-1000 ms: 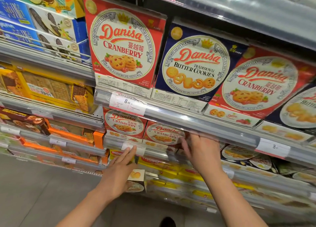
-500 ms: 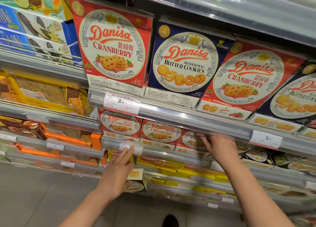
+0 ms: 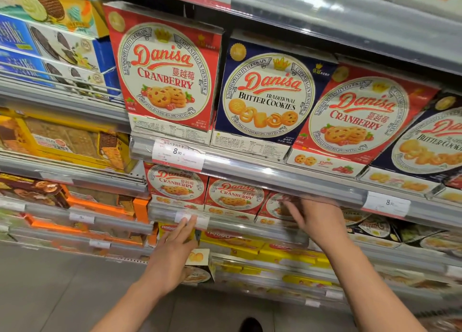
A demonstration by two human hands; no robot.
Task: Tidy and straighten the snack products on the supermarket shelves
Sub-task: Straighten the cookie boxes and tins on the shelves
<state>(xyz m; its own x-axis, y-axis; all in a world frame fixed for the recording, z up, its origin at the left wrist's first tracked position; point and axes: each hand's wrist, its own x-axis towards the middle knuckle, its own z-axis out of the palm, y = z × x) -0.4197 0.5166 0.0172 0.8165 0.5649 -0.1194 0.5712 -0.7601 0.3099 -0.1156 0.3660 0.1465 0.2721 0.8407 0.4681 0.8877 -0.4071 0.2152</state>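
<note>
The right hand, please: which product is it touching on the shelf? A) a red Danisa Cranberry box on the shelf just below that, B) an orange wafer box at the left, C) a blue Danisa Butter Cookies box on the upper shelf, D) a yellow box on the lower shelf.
A: the right hand reaches under the price rail onto the third red Danisa Cranberry box in the lower row.

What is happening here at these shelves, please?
A person is tidying cookie boxes on supermarket shelves. The right hand reaches under the grey shelf rail to the third small red Danisa Cranberry box in the lower row. The left hand rests its fingertips on the rail below. Whether the right hand grips the box is blurred.
</note>
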